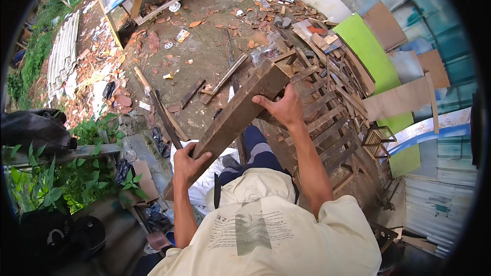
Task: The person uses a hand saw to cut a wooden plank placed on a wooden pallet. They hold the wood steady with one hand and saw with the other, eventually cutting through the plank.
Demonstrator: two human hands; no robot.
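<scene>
A thick, dark brown wooden beam (232, 118) slants across in front of my body, its near end low at the left and its far end high at the right. Around its lower part wraps my left hand (188, 162), thumb lying along the top face. My right hand (282, 106) grips it near the upper end, with the thumb on top and most fingers hidden under the wood. Beneath the beam, beside my legs, lies a white sack (202, 190), partly covered by my arm and shirt.
At the right a slatted wooden pallet (322, 122) adjoins a heap of scrap boards (340, 79) and a green panel (365, 48). Loose sticks (161, 106) and leaves litter the ground ahead. A low table-like frame (138, 7) stands far left; leafy plants (66, 179) grow nearer.
</scene>
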